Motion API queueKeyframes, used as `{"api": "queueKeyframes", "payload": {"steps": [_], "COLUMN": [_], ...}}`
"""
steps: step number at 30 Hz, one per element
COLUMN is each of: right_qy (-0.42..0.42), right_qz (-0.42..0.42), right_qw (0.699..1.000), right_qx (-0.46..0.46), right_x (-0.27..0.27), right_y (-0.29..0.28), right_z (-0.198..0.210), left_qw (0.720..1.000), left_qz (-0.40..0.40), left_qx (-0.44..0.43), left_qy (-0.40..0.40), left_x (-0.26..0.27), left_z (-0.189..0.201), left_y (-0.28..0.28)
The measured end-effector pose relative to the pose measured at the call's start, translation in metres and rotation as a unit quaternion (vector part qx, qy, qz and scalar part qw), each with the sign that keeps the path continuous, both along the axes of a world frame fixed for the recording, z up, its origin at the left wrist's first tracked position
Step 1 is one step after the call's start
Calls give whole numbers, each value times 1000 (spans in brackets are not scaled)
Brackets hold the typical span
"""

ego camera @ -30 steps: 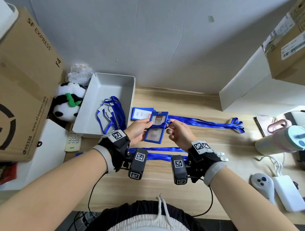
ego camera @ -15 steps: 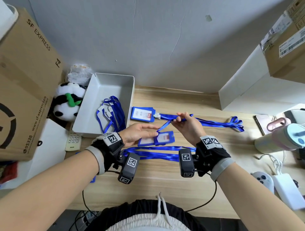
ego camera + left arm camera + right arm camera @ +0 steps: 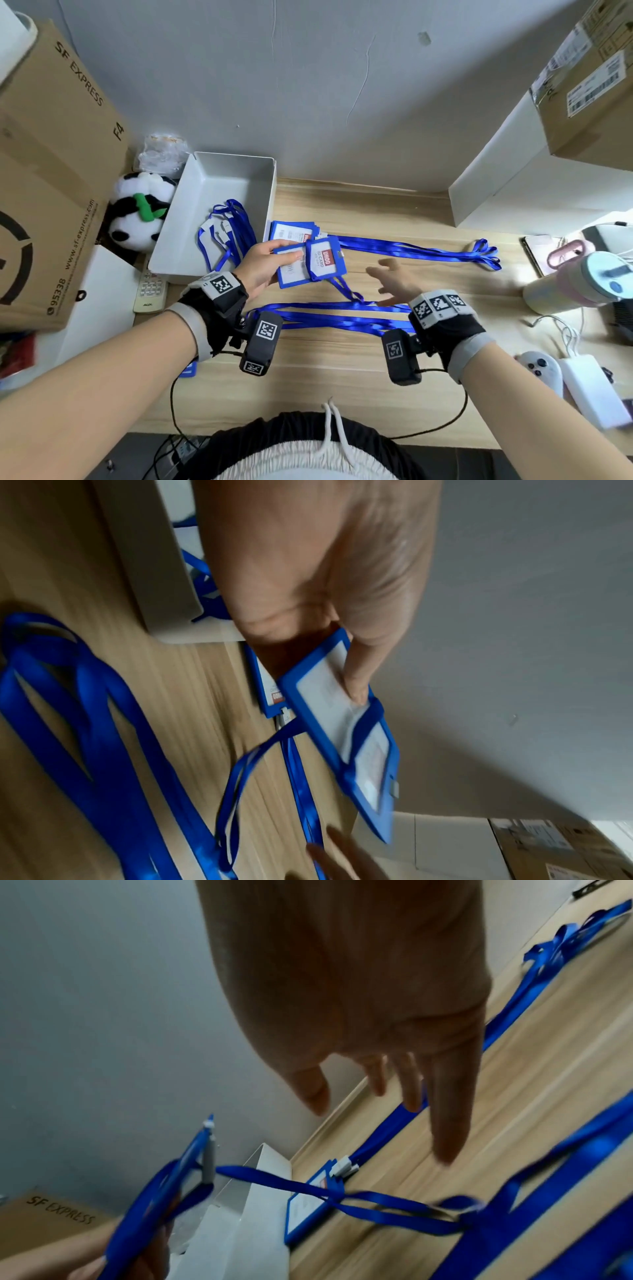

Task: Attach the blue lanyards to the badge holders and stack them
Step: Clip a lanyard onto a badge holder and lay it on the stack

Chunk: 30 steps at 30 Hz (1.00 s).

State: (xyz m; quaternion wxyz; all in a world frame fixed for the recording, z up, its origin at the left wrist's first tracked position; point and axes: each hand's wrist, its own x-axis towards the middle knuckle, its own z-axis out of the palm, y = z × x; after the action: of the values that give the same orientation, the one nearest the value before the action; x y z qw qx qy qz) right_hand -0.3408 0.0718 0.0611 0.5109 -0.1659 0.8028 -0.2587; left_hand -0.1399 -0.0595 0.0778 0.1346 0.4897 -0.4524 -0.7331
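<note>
My left hand (image 3: 291,255) holds a blue badge holder (image 3: 310,265) by its edge just above the desk, thumb on its clear window (image 3: 358,680). A blue lanyard (image 3: 346,291) hangs from the holder and trails onto the long loops lying on the desk (image 3: 335,317). Just behind it lies a stack of badge holders (image 3: 291,231), their lanyards (image 3: 411,248) stretched out to the right. My right hand (image 3: 383,277) hovers open to the right of the holder, fingers (image 3: 445,1110) spread and holding nothing.
A white tray (image 3: 212,181) at the back left holds more blue lanyards (image 3: 226,233). Beside it are a panda toy (image 3: 140,212), a remote (image 3: 150,287) and a cardboard box (image 3: 51,171). A bottle (image 3: 575,284), a controller (image 3: 544,370) and a charger (image 3: 592,387) crowd the right edge.
My right hand let go of the lanyard and drew back to the right, now open. The left hand raised the badge holder and carried it toward the stack.
</note>
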Motion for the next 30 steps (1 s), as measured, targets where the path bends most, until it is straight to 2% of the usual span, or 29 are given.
{"api": "queueKeyframes", "payload": {"steps": [2, 5, 8, 11, 14, 16, 18, 19, 21, 23, 26, 30], "right_qy": [-19, -147, -214, -211, -108, -31, -39, -46, -38, -14, -100, -231], "right_qz": [31, 41, 64, 93, 109, 40, -71, -97, -80, -40, -61, -12], "right_qw": [996, 972, 961, 962, 975, 979, 974, 973, 982, 989, 977, 956], "right_qx": [-86, -177, -163, -144, -162, -200, -212, -205, -165, -142, -177, -180], "right_x": [13, 30, 33, 37, 40, 35, 25, 20, 13, 11, 16, 25], "right_y": [-3, -9, -11, -10, -8, -5, -2, -1, 2, 5, 5, -1], "right_z": [3, 13, 21, 21, 12, 5, 1, 1, 0, -2, 0, 7], "left_qw": [998, 989, 980, 973, 976, 980, 984, 987, 994, 997, 997, 994], "left_qz": [-54, -124, -181, -223, -218, -190, -134, -99, -45, -42, -71, -98], "left_qx": [18, 57, 67, 49, 17, -22, -65, -70, -40, -10, 19, 37], "left_qy": [16, 50, 55, 34, -13, -60, -98, -105, -93, -66, -20, 10], "left_x": [-4, -7, -7, -3, 2, 5, 8, 10, 12, 10, 5, 0], "left_z": [5, 12, 15, 17, 18, 12, 2, -3, -7, -6, 0, 2], "left_y": [5, 14, 17, 15, 13, 12, 9, 8, 9, 12, 15, 18]}}
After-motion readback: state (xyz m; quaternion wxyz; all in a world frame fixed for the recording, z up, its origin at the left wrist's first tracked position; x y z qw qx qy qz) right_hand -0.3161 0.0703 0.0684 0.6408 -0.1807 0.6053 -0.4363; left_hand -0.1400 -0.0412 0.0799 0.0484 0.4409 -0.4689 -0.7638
